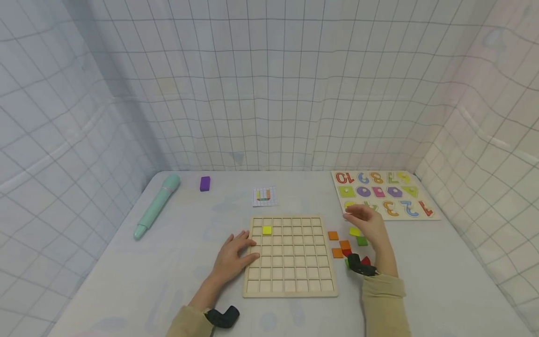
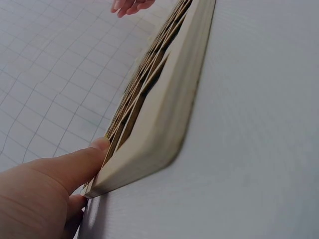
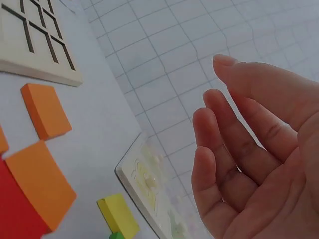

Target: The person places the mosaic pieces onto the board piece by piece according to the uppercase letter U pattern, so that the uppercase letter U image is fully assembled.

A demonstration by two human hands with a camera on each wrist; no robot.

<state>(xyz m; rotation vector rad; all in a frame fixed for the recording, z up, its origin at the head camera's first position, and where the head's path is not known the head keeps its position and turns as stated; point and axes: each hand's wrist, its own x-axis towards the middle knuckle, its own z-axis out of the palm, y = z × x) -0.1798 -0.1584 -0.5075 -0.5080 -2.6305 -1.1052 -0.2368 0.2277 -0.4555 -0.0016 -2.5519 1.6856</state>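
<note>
A wooden grid board (image 1: 290, 295) lies flat, with one yellow square tile (image 1: 267, 230) in a cell of its top row, near the left. My left hand (image 1: 234, 256) rests on the board's left edge, fingers spread. In the left wrist view the thumb (image 2: 82, 162) lies over the rim. Raised above the loose tiles is my right hand (image 1: 370, 227), its fingers gently bent and nothing visible between them. Below it lie orange tiles (image 1: 333, 236), a yellow tile (image 1: 354, 231), a green tile (image 1: 362, 241) and red pieces (image 1: 366, 261), some partly hidden by the wrist strap.
Behind the grid board lies a small pattern card (image 1: 264, 196). A number and shape puzzle board (image 1: 412, 211) lies at the back right, partly overlapped by my right hand. Toward the back left are a purple block (image 1: 205, 183) and a mint-green stick-shaped object (image 1: 156, 206).
</note>
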